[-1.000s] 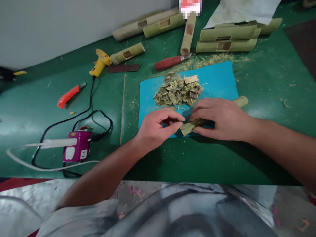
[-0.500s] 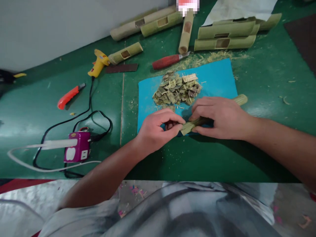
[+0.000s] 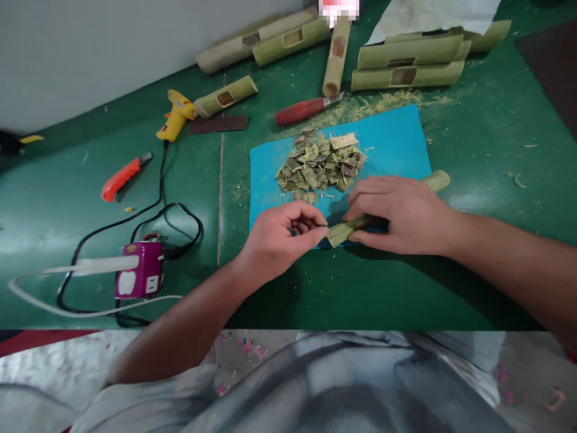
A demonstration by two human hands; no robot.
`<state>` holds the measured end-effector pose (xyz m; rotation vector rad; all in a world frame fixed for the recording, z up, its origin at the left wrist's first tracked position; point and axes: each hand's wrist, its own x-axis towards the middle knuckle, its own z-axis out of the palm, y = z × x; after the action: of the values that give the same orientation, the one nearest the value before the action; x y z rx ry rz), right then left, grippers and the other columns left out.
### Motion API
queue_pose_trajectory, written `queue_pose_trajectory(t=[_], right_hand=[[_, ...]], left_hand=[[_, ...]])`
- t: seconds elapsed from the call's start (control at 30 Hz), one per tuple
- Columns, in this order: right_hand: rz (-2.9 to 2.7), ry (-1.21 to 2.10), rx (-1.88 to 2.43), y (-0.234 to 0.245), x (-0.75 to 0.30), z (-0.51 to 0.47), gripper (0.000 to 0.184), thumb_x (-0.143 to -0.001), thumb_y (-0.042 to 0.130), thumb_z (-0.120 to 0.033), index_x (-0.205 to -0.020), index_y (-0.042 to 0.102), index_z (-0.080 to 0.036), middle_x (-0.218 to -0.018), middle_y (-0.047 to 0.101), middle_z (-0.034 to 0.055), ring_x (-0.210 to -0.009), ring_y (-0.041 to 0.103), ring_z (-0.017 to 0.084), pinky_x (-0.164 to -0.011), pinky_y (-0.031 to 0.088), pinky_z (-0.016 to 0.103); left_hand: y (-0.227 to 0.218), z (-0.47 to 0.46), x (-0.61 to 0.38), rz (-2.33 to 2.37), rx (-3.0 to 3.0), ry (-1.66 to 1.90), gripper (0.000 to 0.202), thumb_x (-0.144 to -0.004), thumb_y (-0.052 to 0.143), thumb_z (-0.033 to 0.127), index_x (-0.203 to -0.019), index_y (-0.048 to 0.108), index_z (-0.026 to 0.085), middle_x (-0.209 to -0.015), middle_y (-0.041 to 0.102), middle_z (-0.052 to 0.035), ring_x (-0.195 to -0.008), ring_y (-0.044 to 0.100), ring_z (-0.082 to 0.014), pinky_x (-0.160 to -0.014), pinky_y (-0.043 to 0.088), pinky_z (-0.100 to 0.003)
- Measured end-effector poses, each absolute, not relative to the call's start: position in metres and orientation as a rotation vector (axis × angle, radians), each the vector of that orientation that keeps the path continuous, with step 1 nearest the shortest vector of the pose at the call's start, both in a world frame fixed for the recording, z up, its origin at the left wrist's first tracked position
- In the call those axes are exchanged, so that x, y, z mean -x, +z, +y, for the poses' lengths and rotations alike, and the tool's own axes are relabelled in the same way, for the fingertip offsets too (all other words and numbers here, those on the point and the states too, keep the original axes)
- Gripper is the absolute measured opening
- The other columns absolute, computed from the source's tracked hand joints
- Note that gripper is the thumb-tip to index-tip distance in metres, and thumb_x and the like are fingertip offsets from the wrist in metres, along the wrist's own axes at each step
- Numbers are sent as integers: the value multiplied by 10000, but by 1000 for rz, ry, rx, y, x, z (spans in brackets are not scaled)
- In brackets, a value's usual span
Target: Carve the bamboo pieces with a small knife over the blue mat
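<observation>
Head view: stalk (image 3: 345, 231) slants up-right.

Stick (image 3: 345, 231) over the mat's (image 3: 394, 144) front right, scraps (image 3: 318, 168) on the mat, knife (image 3: 303, 111) behind, tubes (image 3: 273, 53) behind that, glue gun (image 3: 175, 117) left.

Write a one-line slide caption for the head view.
Right hand grips a stalk over a blue sheet heaped with scraps, left hand at the stalk's left end.

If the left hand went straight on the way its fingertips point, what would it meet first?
Most likely the near end of the green stalk that the right hand grips. The fingertips of the left hand are right beside that end; whether they touch it is too close to tell.
</observation>
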<state>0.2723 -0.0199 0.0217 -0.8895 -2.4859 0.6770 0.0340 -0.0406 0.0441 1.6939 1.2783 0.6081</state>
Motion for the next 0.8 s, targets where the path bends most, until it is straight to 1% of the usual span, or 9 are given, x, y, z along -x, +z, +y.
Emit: queue_pose_trajectory(t=[0.3, 0.43, 0.57, 0.67, 0.8], right_hand=[[-2494, 650, 870, 21, -268, -20, 172, -898, 613, -356, -907, 695, -205, -973, 699, 88, -931, 622, 244, -799, 458, 387], [-2498, 644, 878, 22, -266, -22, 165, -899, 606, -344, -890, 700, -209, -973, 693, 93, -935, 618, 245, -804, 459, 392], [-2504, 619, 885, 22, -265, -23, 163, -905, 598, -336, -888, 700, -209, -976, 697, 91, -936, 617, 245, -796, 460, 392], [-2500, 610, 880, 22, -265, -24, 155, -900, 602, -344, -888, 694, -219, -984, 700, 83, -939, 619, 243, -794, 458, 385], [-2507, 615, 890, 21, -264, -23, 167, -902, 587, -345, -891, 686, -211, -981, 694, 91, -937, 617, 245, -796, 457, 384]], left_hand=[[42, -41, -36, 1251, -1696, 614, 64, -781, 696, 211, -761, 660, 162, -654, 585, 22, -563, 486, -68, -526, 408, -179], [44, -41, -35, 1300, -1725, 599, 53, -766, 699, 186, -802, 671, 159, -630, 547, 38, -539, 453, -59, -498, 379, -169], [44, -39, -31, 1320, -1733, 541, 93, -767, 730, 235, -803, 687, 161, -569, 508, 53, -501, 417, -59, -465, 341, -173], [44, -38, -29, 1312, -1712, 531, 110, -770, 734, 257, -764, 683, 160, -559, 516, 45, -505, 426, -65, -465, 343, -178], [45, -40, -31, 1322, -1727, 578, 118, -765, 725, 244, -707, 667, 159, -571, 546, 31, -515, 449, -71, -464, 361, -178]])
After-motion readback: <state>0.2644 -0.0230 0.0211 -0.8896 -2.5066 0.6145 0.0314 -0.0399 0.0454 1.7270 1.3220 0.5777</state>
